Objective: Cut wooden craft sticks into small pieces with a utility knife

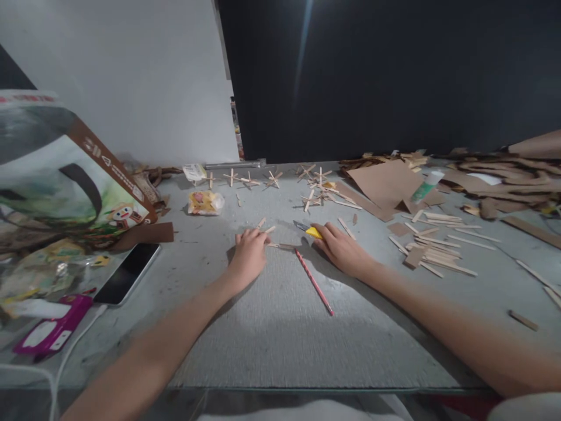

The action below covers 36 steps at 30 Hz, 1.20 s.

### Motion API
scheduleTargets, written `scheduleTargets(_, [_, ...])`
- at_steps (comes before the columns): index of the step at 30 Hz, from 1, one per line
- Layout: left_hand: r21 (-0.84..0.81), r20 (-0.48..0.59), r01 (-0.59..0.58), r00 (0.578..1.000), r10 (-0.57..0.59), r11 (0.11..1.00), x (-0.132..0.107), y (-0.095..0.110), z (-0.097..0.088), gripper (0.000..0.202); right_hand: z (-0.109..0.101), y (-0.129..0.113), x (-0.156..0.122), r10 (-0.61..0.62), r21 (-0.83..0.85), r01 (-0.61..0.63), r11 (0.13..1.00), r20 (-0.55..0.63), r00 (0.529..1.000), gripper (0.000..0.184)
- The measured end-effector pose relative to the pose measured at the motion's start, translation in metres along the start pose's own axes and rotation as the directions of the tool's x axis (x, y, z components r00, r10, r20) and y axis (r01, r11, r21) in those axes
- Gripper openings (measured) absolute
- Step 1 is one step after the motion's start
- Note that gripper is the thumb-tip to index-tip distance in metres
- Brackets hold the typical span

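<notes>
On the grey table, my left hand (249, 257) is closed over thin wooden sticks, pressing them to the surface. Stick ends (270, 228) poke out past its fingertips, and one stick (283, 246) points right; how they join is hidden under the fingers. My right hand (339, 248) grips a utility knife with a yellow body (314, 232), its blade (300, 225) pointing left toward the sticks. Between the hands a red pencil (314, 283) lies at a slant, apart from both. A loose stick (346, 228) rests just beyond my right hand.
Small crossed-stick pieces (274, 179) stand along the back. At right lie a pile of sticks (438, 251), cardboard (385, 181) and a glue stick (426, 188). A yellow packet (204, 203), phone (128, 273), purple device (56, 327) and large bag (70, 169) are at left.
</notes>
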<state>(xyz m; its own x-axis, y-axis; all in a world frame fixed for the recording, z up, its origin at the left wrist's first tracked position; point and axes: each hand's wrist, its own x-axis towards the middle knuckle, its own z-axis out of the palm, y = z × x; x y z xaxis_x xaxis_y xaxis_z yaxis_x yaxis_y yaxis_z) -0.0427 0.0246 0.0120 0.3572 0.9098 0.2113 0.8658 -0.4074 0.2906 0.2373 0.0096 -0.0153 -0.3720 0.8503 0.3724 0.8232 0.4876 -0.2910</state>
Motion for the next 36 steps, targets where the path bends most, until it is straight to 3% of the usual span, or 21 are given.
scheduleTargets(5, [0.036,-0.014,0.011,1.0,-0.011,0.999,-0.001,0.001,0.002,0.012,0.003,-0.003,0.0,0.01,-0.01,-0.01,1.0,-0.014,1.0,0.048])
scheduleTargets(14, [0.052,-0.034,-0.204,0.978,0.206,0.978,0.003,-0.016,0.014,0.028,0.001,-0.007,0.001,0.02,0.03,-0.019,0.999,-0.016,1.0,0.038])
scheduleTargets(16, [-0.051,-0.081,-0.181,0.981,0.176,0.982,0.004,-0.018,0.018,0.025,0.0,-0.007,0.0,0.008,0.04,-0.007,0.999,-0.026,1.0,0.037])
scheduleTargets(19, [-0.323,-0.098,-0.055,0.995,0.024,0.945,0.004,-0.019,0.023,0.019,-0.002,-0.01,-0.002,0.044,0.056,-0.044,0.997,0.003,0.999,0.038])
scheduleTargets(22, [-0.589,-0.068,0.053,0.991,-0.114,0.806,0.006,-0.016,0.026,0.017,-0.003,-0.014,-0.004,0.12,0.096,-0.124,0.988,0.045,0.992,0.04])
scheduleTargets(25, [-0.743,-0.047,0.061,0.989,-0.143,0.666,0.009,-0.012,0.027,0.028,0.0,-0.018,-0.004,0.176,0.248,-0.175,0.953,0.017,0.984,0.039])
scheduleTargets(29, [-0.83,-0.02,0.067,0.989,-0.149,0.554,0.012,-0.009,0.027,0.035,0.006,-0.019,-0.003,0.204,0.523,-0.151,0.839,-0.044,0.978,0.041])
scheduleTargets(32, [-0.851,-0.021,0.07,0.986,-0.166,0.52,0.013,-0.009,0.028,0.036,0.005,-0.02,-0.001,0.175,0.716,-0.179,0.675,0.08,0.981,0.031])
scheduleTargets(36, [-0.899,0.025,0.102,0.983,-0.183,0.426,0.014,-0.008,0.029,0.038,-0.001,-0.021,0.003,0.146,0.885,-0.228,0.406,0.183,0.972,0.044])
